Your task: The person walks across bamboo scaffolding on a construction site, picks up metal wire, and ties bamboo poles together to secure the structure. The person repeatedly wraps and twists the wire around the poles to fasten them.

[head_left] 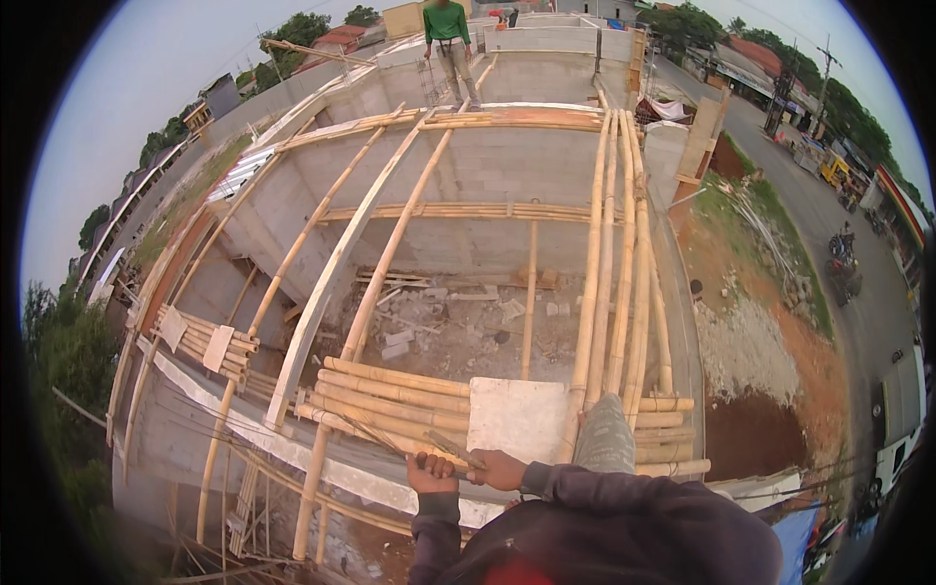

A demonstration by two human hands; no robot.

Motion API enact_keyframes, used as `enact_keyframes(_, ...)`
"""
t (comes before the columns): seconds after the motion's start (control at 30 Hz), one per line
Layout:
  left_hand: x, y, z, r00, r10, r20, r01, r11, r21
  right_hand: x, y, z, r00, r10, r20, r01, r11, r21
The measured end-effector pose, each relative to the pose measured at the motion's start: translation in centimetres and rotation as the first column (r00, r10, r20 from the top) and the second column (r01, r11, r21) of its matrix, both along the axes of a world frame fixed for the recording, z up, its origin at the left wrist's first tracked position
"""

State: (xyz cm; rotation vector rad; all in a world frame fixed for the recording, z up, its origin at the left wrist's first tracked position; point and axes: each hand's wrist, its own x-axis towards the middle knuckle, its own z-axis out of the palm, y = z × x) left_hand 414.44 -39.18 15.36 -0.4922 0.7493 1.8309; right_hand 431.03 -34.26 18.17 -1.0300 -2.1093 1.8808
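Observation:
My left hand [432,474] is closed in a fist, with several thin, brownish strips [385,441] running by its fingers. Close on its right, my right hand [499,470] grips the end of these strips; whether they are split bamboo or cord I cannot tell. Both hands are just over the near ends of a row of bamboo poles [390,395] laid side by side. A pale, flat board [517,414] lies on the poles beyond my right hand. My trouser leg [605,439] rests among the poles to the right.
Long bamboo poles [624,244] run away from me over an open, roofless room with a rubble-strewn floor [439,331] far below. A white beam [341,263] slopes away on the left. A person in a green top [448,29] stands on the far wall. A road [829,214] lies right.

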Motion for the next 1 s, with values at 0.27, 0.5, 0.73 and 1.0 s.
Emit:
enact_keyframes(0.27, -1.0, 0.3, -0.9, 0.999, 0.006, -0.039, -0.007, 1.0, -0.023, -0.6, -0.9, -0.4, 0.972, -0.058, -0.226, 0.066, 0.997, 0.027)
enact_keyframes(0.5, 0.0, 0.7, 1.8, 0.966, 0.039, -0.254, -0.106, 0.962, -0.253, -1.6, -1.9, -0.3, 0.994, -0.061, -0.092, 0.086, 0.953, 0.291)
enact_keyframes(0.73, 0.8, 0.7, 3.6, 0.873, 0.038, -0.486, -0.131, 0.979, -0.158, -2.5, -2.4, 0.2, 0.992, -0.117, -0.05, 0.126, 0.96, 0.249)
enact_keyframes(1.0, 0.6, 0.5, 5.0, 0.895, -0.174, -0.411, 0.251, 0.958, 0.142, -1.9, -1.4, 2.0, 0.958, -0.258, -0.128, 0.284, 0.921, 0.267)
